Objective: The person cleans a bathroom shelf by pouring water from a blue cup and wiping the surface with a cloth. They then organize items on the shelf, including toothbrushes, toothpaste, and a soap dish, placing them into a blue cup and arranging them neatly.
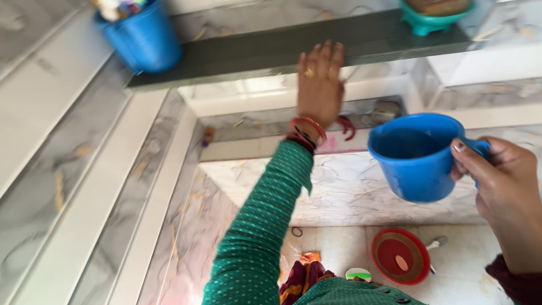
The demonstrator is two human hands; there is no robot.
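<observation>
- Right hand (505,192) grips the handle of a blue plastic mug (416,155), fingers wrapped round it, thumb on top near the rim.
- Mug sits at right of view, held in the air above the pale marbled floor (350,186), upright with a slight tilt; inside looks dark, can't tell if there is water in it.
- Left hand (319,85) reaches up and forward, fingers stretched and close together, fingertips (327,48) at the front edge of a dark stone shelf (254,51). Hand flat and unclenched, grasps nothing; contact with the shelf edge looks likely but blur leaves it unsure.
- Left arm wears a green dotted sleeve (265,226); red bangles (307,129) on the wrist, a ring (309,72) on one finger.
- Blue bucket (144,36) stands on the shelf at far left with mixed items sticking out, well apart from the left hand.
- Teal bowl (432,20) stands on the shelf at far right, partly cut by the top edge.
- Below the shelf, a recessed ledge with a red curved thing (348,127) just beside the left wrist; blurred, kind unclear.
- On the floor below the mug: a round red lid (401,257) with a small pale piece on it, and a small white and green item (358,274) near it.
- Walls are grey-white marbled tile with white trim bands (84,209) at left.
</observation>
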